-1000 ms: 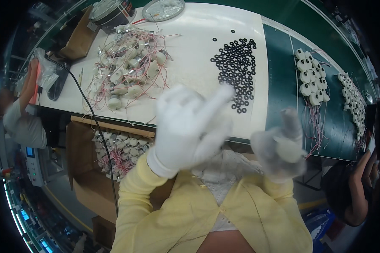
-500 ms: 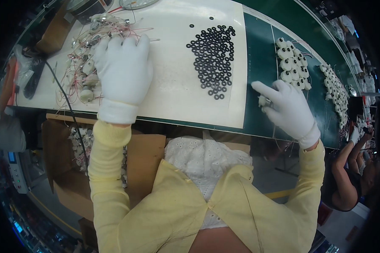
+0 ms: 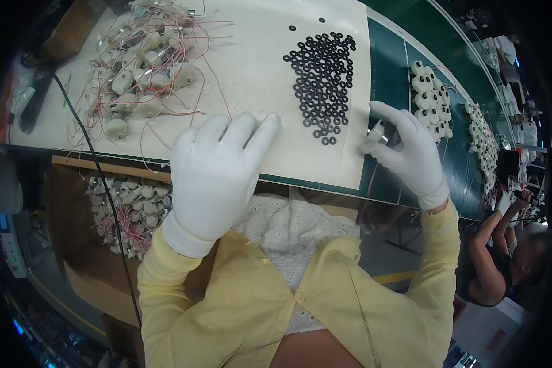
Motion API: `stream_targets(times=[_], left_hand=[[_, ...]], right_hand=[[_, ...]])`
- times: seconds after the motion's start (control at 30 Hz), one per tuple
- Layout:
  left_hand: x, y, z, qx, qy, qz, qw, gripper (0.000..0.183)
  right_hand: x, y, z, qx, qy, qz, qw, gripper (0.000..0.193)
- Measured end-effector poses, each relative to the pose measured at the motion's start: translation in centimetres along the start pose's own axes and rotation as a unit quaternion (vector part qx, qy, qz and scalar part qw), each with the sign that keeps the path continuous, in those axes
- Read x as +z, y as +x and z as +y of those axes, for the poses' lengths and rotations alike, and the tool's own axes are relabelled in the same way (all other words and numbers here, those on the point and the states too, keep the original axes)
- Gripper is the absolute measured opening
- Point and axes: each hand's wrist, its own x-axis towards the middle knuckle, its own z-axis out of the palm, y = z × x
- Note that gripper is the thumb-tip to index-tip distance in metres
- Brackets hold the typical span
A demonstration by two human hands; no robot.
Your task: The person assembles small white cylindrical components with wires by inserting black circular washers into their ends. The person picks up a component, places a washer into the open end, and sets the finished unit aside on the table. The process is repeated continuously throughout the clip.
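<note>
My white-gloved left hand (image 3: pixel 218 168) is over the near edge of the white board, palm down, fingers curled. Its fingertips are hidden, and whatever they hold cannot be seen. One thin red wire from the pile of small motors (image 3: pixel 144 70) reaches its fingers. That pile, silver cylinders with whitish round housings and tangled red and white wires, lies beyond and left of this hand. My right hand (image 3: pixel 411 150), also gloved, pinches a small silver motor (image 3: pixel 378 132) between thumb and fingers, over the board's right edge. Black rubber rings (image 3: pixel 322 83) lie spread just left of it.
Rows of whitish housings with black rings (image 3: pixel 431 101) stand on the green mat at right, with another group (image 3: pixel 481 138) beyond. A cardboard box (image 3: pixel 73 227) of more wired parts sits below the table's left. A black cable (image 3: pixel 95 147) crosses there. Another person (image 3: pixel 490 264) works at far right.
My left hand has left the motor pile and come nearer and to the right, with a red wire trailing to it. My right hand has turned, showing the silver motor more plainly.
</note>
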Motion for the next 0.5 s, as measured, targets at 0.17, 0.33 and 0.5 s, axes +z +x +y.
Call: stream_targets(times=[0.17,0.33,0.5], left_hand=[[1.2,0.3,-1.9,-0.016,0.043,0.118,0.992,0.045],[1.7,-0.2,-2.3,-0.043,0.06,0.11,0.991,0.045],[2.6,-0.1,-3.2,-0.044,-0.004,0.117,0.992,0.042]], right_hand=[[0.1,1.0,0.3,-0.061,-0.013,-0.002,0.998,0.055],[-0.5,1.7,-0.6,-0.057,-0.073,-0.104,0.99,0.049],[0.9,2.3,-0.4,-0.085,0.073,-0.055,0.992,0.05]])
